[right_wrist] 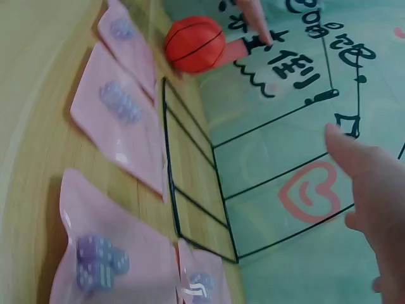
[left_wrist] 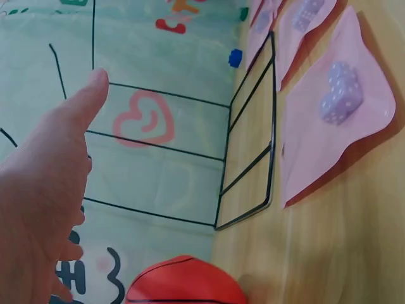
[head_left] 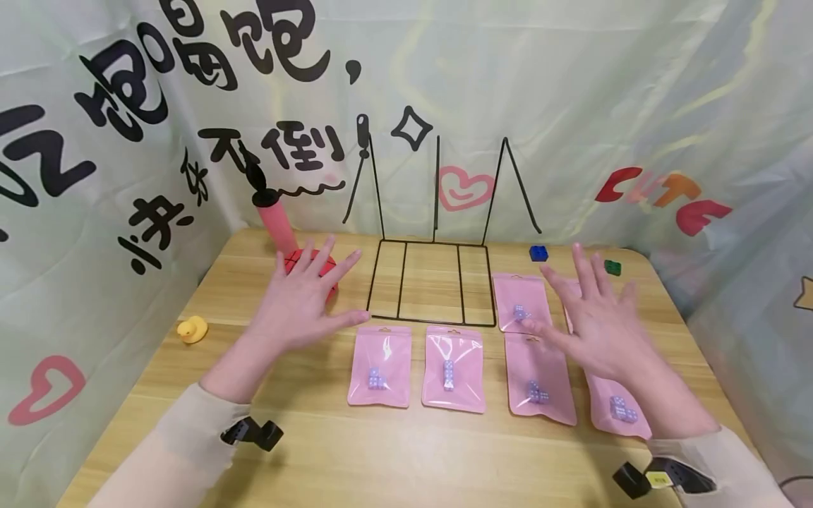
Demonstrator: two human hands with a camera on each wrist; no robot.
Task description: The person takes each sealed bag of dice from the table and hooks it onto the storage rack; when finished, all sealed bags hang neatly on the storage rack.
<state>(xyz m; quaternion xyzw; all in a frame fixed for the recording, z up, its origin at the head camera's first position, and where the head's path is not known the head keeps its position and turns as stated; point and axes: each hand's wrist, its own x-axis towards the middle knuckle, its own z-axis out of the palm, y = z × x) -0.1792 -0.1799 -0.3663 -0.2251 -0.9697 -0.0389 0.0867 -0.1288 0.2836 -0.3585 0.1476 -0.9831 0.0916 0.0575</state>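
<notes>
- The two pink packets lie just in front of the black wire rack, their long axes running toward it.
- My left hand, fingers spread and holding nothing, hovers left of the rack; the left one of that pair lies closest, nearer me than the fingers.
- My right hand, fingers also spread, hangs right of the rack, over the other packets; thumb contact I can't tell.
- Left of the rack sits a red ball.
</notes>
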